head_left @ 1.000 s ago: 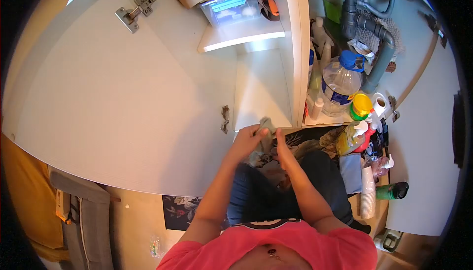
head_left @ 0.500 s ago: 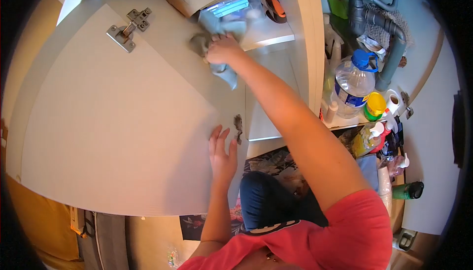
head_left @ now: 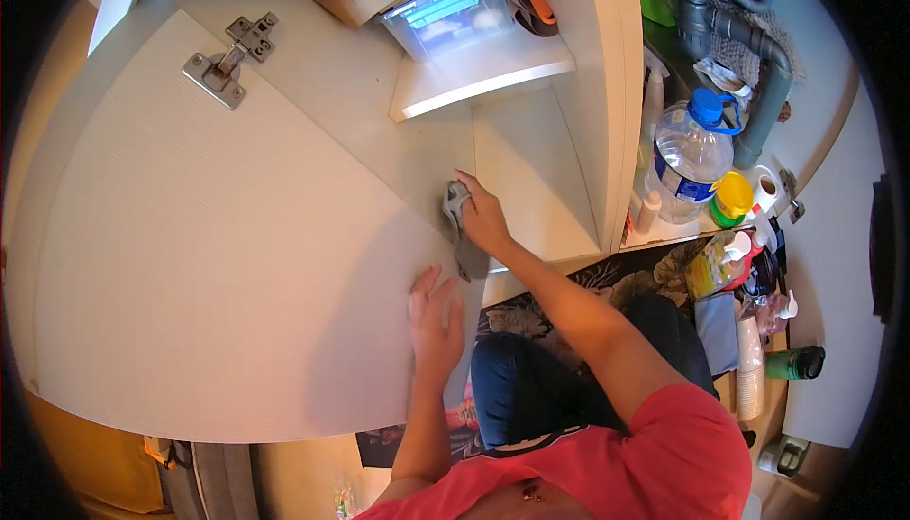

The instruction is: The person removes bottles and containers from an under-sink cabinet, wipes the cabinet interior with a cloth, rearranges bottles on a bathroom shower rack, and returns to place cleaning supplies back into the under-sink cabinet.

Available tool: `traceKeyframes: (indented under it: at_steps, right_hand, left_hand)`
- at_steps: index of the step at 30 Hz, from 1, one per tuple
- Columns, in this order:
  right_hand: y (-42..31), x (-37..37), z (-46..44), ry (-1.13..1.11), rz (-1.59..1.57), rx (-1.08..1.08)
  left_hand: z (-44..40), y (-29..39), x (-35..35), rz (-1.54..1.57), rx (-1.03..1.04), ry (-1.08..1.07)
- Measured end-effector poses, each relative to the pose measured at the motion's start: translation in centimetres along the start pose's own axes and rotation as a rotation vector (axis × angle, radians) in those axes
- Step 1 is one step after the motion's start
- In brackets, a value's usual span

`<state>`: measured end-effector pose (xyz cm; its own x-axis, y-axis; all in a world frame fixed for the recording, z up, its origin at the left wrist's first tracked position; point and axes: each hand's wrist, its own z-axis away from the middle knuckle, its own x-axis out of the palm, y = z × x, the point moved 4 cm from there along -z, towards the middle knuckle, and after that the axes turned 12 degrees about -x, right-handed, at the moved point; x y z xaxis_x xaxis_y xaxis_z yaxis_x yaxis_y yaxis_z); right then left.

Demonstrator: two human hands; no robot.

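- Plainly, the right hand [head_left: 485,223] is the busy one: its fingers are curled over a grey cloth [head_left: 468,253], gripping the upper part, while the rest hangs down loosely below the palm.
- That cloth is at the front of the cabinet [head_left: 540,174], by the inner edge of the door [head_left: 209,255], under the shelf [head_left: 483,91]. From where I stand, I can't quite tell whether it presses on the panel or hangs just off it.
- The left hand [head_left: 436,326] is below and beside the cloth, fingers loosely spread, nothing in them. It is in front of the door; whether the fingertips touch is unclear.
- To handle the cloth well, I'd bunch that loose tail into the palm, so it can't snag on door hardware such as the hinge [head_left: 227,63] higher up.
- A flat, even press would suit that inner edge better than a pinch with the fingertips.
- A light brace from the left hand would steady the door.
- I'd keep the right elbow clear of the bottle [head_left: 692,155] and jar [head_left: 731,200] on that side.
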<state>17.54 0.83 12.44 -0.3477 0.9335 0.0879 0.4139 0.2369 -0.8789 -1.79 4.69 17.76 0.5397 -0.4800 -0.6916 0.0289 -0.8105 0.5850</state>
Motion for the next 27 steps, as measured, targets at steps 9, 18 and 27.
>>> traceKeyframes:
  at_steps: [9,18,27]
  right_hand:
    - [4.0,2.6,-3.7,-0.151,0.186,-0.069]
    - [-16.9,-8.0,-5.1,0.329,0.545,-0.802]
    - [-10.6,-4.6,-17.9,0.018,1.556,0.021]
  left_hand:
    - [-0.7,0.7,1.1,0.083,0.021,0.019]
    - [1.2,0.7,2.5,0.199,0.005,-0.026]
    - [2.1,1.3,2.4,0.157,0.02,-0.065]
